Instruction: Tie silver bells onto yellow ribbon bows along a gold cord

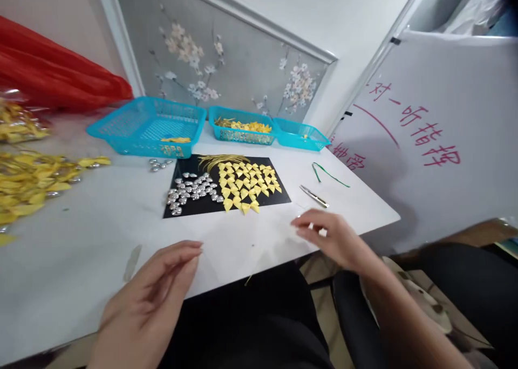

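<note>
My left hand (149, 299) is over the front of the white table, its fingers together and the thumb against their tips; whether something thin is between them I cannot see. My right hand (326, 234) curls above the table's front edge, thumb and fingertips nearly meeting; anything in them is too fine to make out. Beyond both hands lies a black mat (198, 210). On it are silver beads (194, 188) at the left, rows of yellow ribbon bows (246, 183) at the right and gold cords (220, 161) at the back. Thread snips (314, 196) lie just past my right hand.
Three blue baskets (141, 142) (243, 137) (301, 139) line the back, some with yellow pieces. A heap of yellow ribbon pieces with silver beads (32, 180) covers the left. A green cord (329, 176) lies at the right. A whiteboard (457, 104) stands beside the table.
</note>
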Demonstrator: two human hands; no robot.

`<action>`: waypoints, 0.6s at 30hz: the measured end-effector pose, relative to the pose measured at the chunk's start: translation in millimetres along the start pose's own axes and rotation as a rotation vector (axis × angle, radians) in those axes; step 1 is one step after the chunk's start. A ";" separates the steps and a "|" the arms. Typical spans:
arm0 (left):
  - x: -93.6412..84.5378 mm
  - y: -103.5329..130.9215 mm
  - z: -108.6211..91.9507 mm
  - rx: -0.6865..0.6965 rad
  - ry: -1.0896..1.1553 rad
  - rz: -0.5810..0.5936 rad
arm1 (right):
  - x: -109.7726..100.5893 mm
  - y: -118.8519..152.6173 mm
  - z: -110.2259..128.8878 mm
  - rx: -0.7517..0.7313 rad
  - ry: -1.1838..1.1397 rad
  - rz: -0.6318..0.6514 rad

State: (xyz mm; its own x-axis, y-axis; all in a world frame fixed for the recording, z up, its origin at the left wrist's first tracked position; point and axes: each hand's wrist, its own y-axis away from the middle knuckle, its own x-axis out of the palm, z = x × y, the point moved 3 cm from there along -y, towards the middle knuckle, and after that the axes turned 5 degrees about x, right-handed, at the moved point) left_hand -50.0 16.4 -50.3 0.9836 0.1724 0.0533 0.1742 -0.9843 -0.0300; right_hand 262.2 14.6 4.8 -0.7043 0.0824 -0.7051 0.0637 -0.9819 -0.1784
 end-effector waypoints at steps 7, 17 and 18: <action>34.3 -11.5 -27.3 0.309 -0.444 0.045 | 69.2 28.6 13.9 -0.354 -0.007 0.031; -45.7 -97.8 -66.1 0.544 -1.109 -0.377 | 89.0 22.3 -4.8 -0.517 -0.232 -0.060; -59.2 -98.5 -71.3 0.531 -1.176 -0.434 | 88.6 24.3 -12.8 -0.385 -0.262 -0.068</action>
State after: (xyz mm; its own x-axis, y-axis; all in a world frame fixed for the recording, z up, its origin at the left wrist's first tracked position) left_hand -128.7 100.4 20.7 0.2575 0.6549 -0.7105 0.2114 -0.7557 -0.6199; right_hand 210.4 0.2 -70.8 -0.8676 0.0498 -0.4947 0.2339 -0.8371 -0.4946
